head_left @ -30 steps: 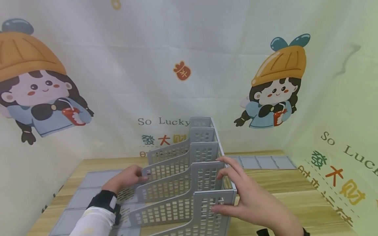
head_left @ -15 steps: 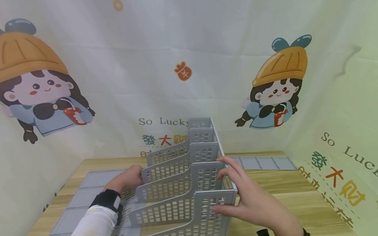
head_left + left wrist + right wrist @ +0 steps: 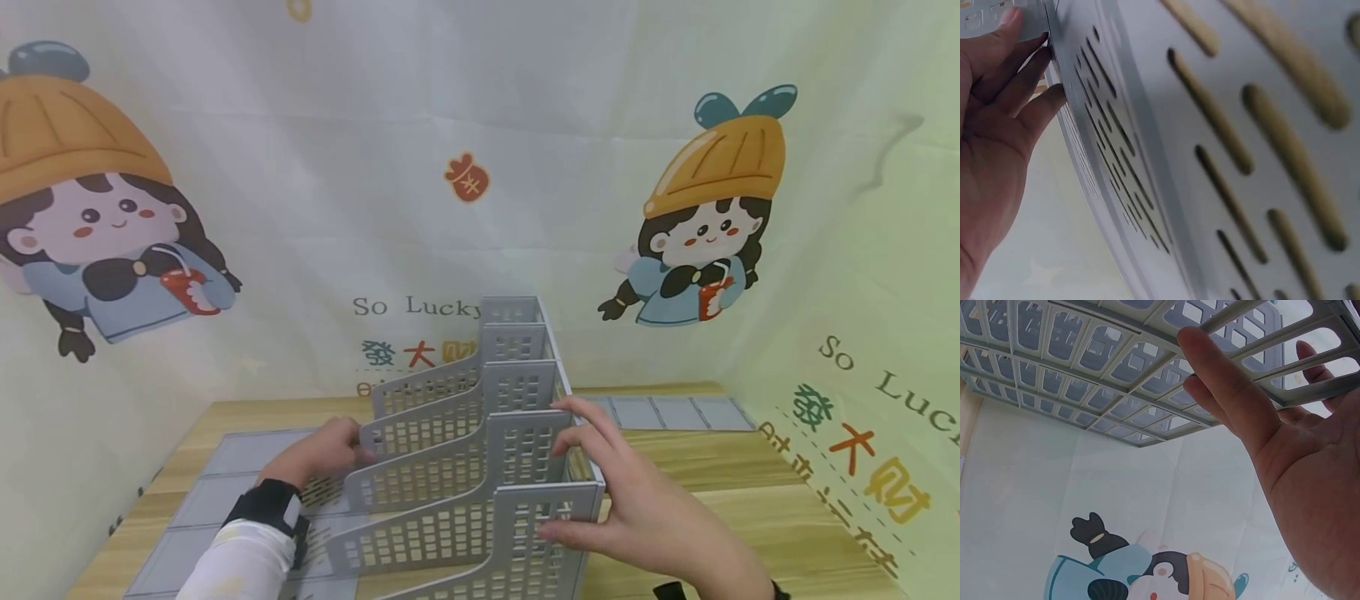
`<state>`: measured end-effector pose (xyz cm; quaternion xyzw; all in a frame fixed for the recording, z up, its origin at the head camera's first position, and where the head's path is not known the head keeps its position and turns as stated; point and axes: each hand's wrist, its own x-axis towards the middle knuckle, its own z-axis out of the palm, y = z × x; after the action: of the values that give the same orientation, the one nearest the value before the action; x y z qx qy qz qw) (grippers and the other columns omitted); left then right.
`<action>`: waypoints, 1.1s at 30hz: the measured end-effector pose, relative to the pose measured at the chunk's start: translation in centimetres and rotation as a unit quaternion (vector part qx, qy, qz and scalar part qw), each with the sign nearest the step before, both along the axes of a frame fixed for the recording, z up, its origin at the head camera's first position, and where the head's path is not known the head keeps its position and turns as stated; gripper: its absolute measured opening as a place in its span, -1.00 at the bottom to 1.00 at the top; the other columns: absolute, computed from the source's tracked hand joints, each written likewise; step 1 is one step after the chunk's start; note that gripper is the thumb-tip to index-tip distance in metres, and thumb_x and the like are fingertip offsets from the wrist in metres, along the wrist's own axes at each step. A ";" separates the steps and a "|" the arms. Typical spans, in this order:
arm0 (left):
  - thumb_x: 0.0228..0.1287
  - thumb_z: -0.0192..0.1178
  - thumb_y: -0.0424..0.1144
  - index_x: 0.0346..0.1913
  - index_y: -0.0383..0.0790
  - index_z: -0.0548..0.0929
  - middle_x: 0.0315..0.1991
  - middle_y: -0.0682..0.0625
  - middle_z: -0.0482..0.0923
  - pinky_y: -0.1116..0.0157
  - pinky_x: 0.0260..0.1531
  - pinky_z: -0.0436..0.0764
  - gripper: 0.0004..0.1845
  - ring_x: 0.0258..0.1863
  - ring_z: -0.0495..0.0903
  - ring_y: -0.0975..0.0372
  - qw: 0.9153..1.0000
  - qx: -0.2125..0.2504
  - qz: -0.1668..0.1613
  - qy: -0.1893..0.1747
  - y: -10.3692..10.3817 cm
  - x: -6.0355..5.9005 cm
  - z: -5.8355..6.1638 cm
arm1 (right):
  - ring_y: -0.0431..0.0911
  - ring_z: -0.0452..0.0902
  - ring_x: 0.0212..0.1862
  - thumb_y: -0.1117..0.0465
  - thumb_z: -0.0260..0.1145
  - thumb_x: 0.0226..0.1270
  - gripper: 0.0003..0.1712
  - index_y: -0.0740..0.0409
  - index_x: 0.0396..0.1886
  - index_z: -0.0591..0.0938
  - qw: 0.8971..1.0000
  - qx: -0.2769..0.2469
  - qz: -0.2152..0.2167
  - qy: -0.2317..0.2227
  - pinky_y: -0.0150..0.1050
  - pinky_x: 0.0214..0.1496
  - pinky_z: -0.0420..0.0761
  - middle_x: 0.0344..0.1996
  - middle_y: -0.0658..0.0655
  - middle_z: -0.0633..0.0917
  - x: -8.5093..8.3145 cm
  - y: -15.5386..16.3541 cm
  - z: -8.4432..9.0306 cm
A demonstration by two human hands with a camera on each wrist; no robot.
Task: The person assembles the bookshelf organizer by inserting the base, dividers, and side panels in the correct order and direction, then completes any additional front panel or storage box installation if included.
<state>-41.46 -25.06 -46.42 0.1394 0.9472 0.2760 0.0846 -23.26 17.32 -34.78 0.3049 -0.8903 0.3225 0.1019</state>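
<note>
The grey mats (image 3: 225, 467) lie on the left part of the wooden table (image 3: 750, 500), and over them the left hand (image 3: 322, 450) reaches in with fingers fairly straight, their tips pressed against the low front edge of one divider of the grey file rack (image 3: 480, 467). It clamps nothing; the left wrist view shows only fingertips against the thin slotted wall. The rack stands upright in the middle of the table, its stepped dividers running away toward the printed backdrop (image 3: 465, 183). On its right side the right hand (image 3: 637, 508) cups the tall end, fingers over a divider's top corner and thumb on the nearer panel.

The risk I see is squeezing. These perforated walls look thin, so uneven pressure from the two sides could bow a divider or pop it from its slot. A push from the left alone might slide or twist the rack on the smooth mats.
</note>
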 end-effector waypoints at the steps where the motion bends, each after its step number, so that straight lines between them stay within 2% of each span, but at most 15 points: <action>1: 0.35 0.41 -0.25 -0.22 -0.21 0.83 -0.43 0.04 0.76 0.24 -0.29 0.61 -0.90 -0.42 0.61 0.22 1.000 -0.002 0.001 -0.003 0.0 -0.1 0.1 | 0.02 0.52 0.32 -0.37 0.57 0.18 -0.36 -0.20 0.02 0.48 1.000 0.002 0.000 0.001 -0.20 0.04 0.68 0.58 -0.09 0.28 0.0 0.0 0.0; 9: 0.30 0.42 -0.28 -0.30 -0.27 0.75 -0.49 0.02 0.59 0.27 -0.41 0.46 -0.89 -0.47 0.51 0.20 0.999 -0.036 0.015 -0.002 0.7 -0.5 0.3 | 0.03 0.49 0.37 -0.40 0.55 0.17 -0.34 -0.20 0.03 0.48 1.000 0.005 -0.004 0.003 -0.13 0.11 0.71 0.58 -0.09 0.28 -0.1 0.2 0.0; 13: 0.27 0.41 -0.31 -0.28 -0.29 0.71 -0.46 -0.01 0.60 0.25 -0.40 0.48 -0.90 -0.44 0.52 0.18 0.999 -0.039 0.023 -0.004 0.8 -0.7 0.1 | 0.02 0.50 0.35 -0.38 0.57 0.16 -0.34 -0.20 0.03 0.48 1.000 0.001 -0.001 -0.003 -0.16 0.09 0.71 0.58 -0.08 0.27 -0.2 0.3 0.1; 21: 0.27 0.42 -0.33 -0.34 -0.25 0.76 -0.51 0.03 0.64 0.26 -0.42 0.48 -0.94 -0.49 0.52 0.21 0.999 -0.039 0.009 0.022 1.1 -1.0 -0.4 | 0.01 0.48 0.36 -0.40 0.56 0.15 -0.33 -0.20 0.03 0.48 1.000 0.001 -0.003 -0.005 -0.19 0.11 0.71 0.59 -0.08 0.27 -0.4 0.5 0.1; 24: 0.23 0.39 -0.39 -0.33 -0.23 0.78 -0.48 0.04 0.68 0.24 -0.38 0.56 -0.99 -0.46 0.54 0.21 0.999 -0.038 0.002 0.024 1.2 -1.1 -0.4 | 0.01 0.49 0.36 -0.40 0.55 0.16 -0.34 -0.20 0.03 0.47 1.000 0.002 -0.004 0.000 -0.18 0.10 0.70 0.59 -0.09 0.27 -0.3 0.5 0.1; 27: 0.17 0.30 -0.50 -0.21 -0.23 0.81 -0.37 0.01 0.75 0.13 -0.20 0.70 -0.81 -0.36 0.60 0.19 0.999 -0.037 -0.003 0.025 1.1 -1.3 -0.1 | 0.02 0.50 0.36 -0.39 0.55 0.18 -0.35 -0.19 0.03 0.48 1.000 0.002 -0.002 0.006 -0.18 0.08 0.70 0.58 -0.09 0.28 -0.3 0.6 0.0; 30: 0.13 0.18 -0.57 -0.02 -0.27 0.78 -0.15 -0.09 0.79 0.00 0.02 0.74 -0.62 -0.17 0.68 0.13 0.999 -0.024 0.025 0.025 1.0 -1.8 0.3 | 0.02 0.51 0.33 -0.38 0.56 0.19 -0.36 -0.19 0.03 0.48 1.000 -0.002 0.002 0.005 -0.22 0.05 0.69 0.58 -0.08 0.28 -0.2 0.6 -0.1; 33: 0.33 0.11 -0.49 0.22 -0.37 0.66 0.08 -0.26 0.70 -0.06 0.06 0.72 -0.59 -0.01 0.67 0.01 0.996 0.017 0.081 0.031 1.0 -2.5 0.8 | -0.01 0.53 0.29 -0.37 0.56 0.19 -0.37 -0.19 0.02 0.48 1.000 -0.008 0.007 -0.001 -0.25 0.05 0.69 0.57 -0.11 0.27 -0.2 0.5 -0.1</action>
<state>-43.97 -24.02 -45.59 0.0718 0.9528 0.2933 0.0306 -23.47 17.81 -34.91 0.3098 -0.8857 0.3308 0.1010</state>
